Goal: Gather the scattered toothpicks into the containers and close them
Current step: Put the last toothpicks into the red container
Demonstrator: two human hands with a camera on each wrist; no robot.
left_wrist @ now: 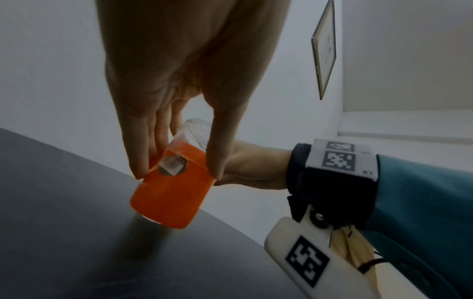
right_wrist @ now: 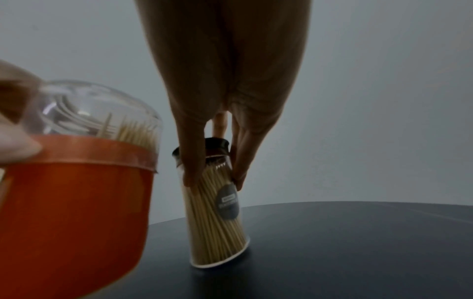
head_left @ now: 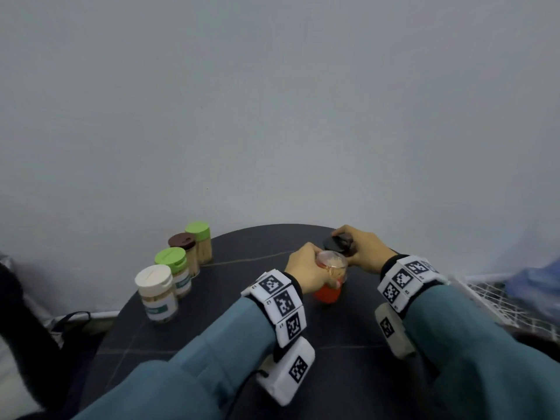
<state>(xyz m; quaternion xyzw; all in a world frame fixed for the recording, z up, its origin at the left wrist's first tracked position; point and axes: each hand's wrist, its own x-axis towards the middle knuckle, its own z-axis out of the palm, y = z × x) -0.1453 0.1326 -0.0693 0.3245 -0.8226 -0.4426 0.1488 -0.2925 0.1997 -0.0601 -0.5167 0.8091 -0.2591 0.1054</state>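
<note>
Left hand (head_left: pixel 306 269): grips orange toothpick container (left_wrist: pixel 170 194), clear domed lid on.
Right hand (head_left: pixel 362 248): just beyond it, grips black-capped toothpick jar (right_wrist: pixel 217 212).
Handling: probably light, smooth; hold the body.

The tabletop (head_left: pixel 248 334) is a dark charcoal grey. At its far left stand 4 jars: a cream-lidded jar (head_left: pixel 157 294) nearest, with a white and green label, then a green-lidded jar (head_left: pixel 174 269), a brown-lidded jar (head_left: pixel 185 250) and another green-capped jar (head_left: pixel 200 241) farthest. The left hand (head_left: pixel 306 268) holds an orange container (left_wrist: pixel 171 194) with a clear domed lid (right_wrist: pixel 100 113) over pale tan toothpicks (right_wrist: pixel 133 131). The right hand (head_left: pixel 360 248) grips a clear jar (right_wrist: pixel 217 218) with a black cap (right_wrist: pixel 215 144), a grey label and pale wooden sticks inside. Both sleeves (head_left: pixel 194 374) are teal. The wrist bands (head_left: pixel 281 301) are white with black square-patterned markers.
</note>
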